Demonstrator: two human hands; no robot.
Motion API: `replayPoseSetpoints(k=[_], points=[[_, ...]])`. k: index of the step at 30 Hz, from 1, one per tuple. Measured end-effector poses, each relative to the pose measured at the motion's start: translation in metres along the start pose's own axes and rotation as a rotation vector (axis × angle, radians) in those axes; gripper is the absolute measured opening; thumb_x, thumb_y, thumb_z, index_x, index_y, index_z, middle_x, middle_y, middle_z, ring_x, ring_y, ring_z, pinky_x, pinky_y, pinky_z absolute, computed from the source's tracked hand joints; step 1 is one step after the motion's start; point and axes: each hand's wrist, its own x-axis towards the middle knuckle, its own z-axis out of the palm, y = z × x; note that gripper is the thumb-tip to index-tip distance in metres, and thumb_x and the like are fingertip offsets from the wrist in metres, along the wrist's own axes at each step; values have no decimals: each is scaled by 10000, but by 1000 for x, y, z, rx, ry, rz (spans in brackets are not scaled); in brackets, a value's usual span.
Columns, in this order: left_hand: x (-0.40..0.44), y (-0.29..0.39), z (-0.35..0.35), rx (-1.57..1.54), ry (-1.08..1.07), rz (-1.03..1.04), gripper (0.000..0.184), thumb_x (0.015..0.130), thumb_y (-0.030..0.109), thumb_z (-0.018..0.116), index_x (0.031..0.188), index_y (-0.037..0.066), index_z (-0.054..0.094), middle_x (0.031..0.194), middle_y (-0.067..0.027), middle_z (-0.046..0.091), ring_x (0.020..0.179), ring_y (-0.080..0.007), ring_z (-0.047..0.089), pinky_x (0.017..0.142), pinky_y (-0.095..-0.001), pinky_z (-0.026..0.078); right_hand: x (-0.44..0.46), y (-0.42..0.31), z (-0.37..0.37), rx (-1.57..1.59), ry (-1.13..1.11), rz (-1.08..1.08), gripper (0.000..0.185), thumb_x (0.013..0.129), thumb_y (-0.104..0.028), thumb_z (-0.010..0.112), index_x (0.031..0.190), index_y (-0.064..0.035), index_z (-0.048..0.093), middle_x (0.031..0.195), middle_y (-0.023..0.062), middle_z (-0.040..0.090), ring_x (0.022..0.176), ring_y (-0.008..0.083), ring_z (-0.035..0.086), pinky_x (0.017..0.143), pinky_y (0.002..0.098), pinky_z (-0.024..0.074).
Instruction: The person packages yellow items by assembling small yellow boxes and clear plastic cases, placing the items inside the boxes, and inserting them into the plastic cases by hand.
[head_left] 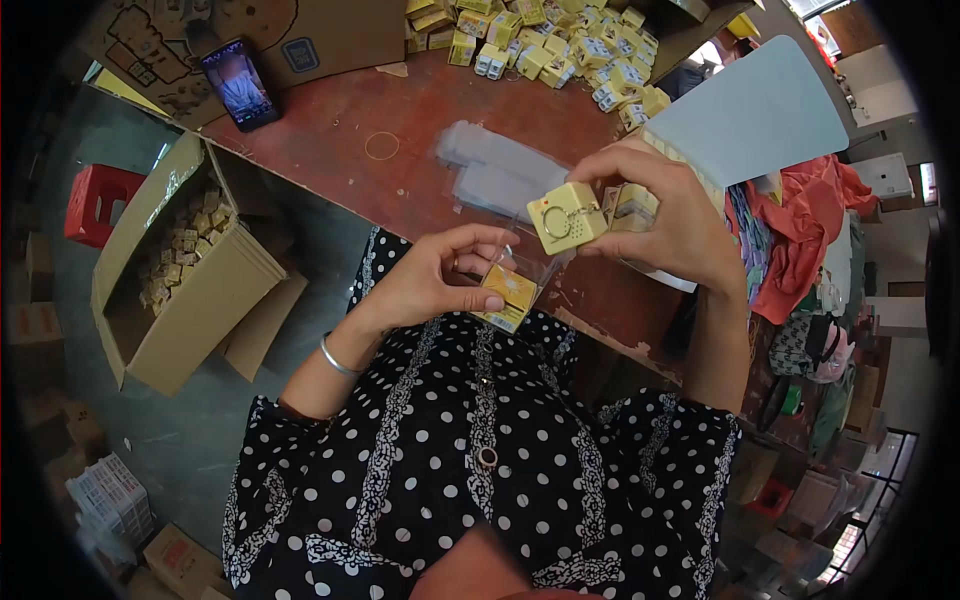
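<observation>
now, the right hand [655, 205] pinches a yellow cube [578, 232] with a key ring [567, 215] just beside a clear bag [546, 270]; the left hand [425, 280] grips bag and yellow card [512, 292] between thumb and fingers. a slack pinch could drop the cube; thin plastic might snag the ring.

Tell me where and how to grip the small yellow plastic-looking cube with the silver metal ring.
Pinch the small yellow cube by its upper and lower sides, coming from the right, as the bare right hand does. Its boxy shape should give thumb and finger opposed sides to press. Avoid the camera-facing side: the silver metal ring lies there and could get in the way.
</observation>
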Motion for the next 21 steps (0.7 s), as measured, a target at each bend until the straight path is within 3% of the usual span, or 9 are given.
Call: replayPoseSetpoints(k=[3, 5, 8, 15, 21], points=[[1, 0, 0, -4, -8, -11, 635, 830, -21, 790, 1396, -16, 502, 1192, -78, 638, 1094, -152, 651, 939, -286, 550, 3, 8, 2, -84, -118, -139, 527, 594, -67, 892, 1088, -45, 711, 1199, 72, 668, 1112, 243, 619, 1003, 363, 471], [1, 2, 4, -23, -15, -11, 638, 825, -22, 793, 1393, -21, 503, 1197, -79, 639, 1092, -155, 653, 953, -291, 544, 2, 11, 6, -51, -104, -210, 579, 587, -84, 893, 1140, -62, 723, 1363, 103, 596, 1234, 297, 574, 1044, 395, 451], [2, 1, 8, -28, -33, 15, 644, 816, -25, 799, 1389, -25, 504, 1204, -83, 642, 1093, -163, 656, 977, -301, 534, 2, 24, 6, 9, -214, -246, 601, 613, -93, 889, 1191, -82, 727, 1475, 119, 514, 1306, 316, 537, 1056, 403, 447], [-1, -3, 14, 24, -9, 57, 657, 805, -31, 804, 1389, -26, 504, 1213, -89, 647, 1115, -176, 657, 999, -318, 526, -3, 29, 2, 169, -343, -118, 600, 650, -92, 881, 1225, -80, 711, 1478, 119, 518, 1313, 330, 534, 1048, 420, 458], [0, -8, 11, -17, -98, -11, 676, 796, -27, 815, 1398, -21, 509, 1212, -87, 646, 1111, -176, 662, 995, -314, 531, -8, 8, -7, 1, -309, -60, 485, 670, -55, 861, 1134, -56, 716, 1424, 113, 554, 1211, 290, 611, 980, 390, 518]])
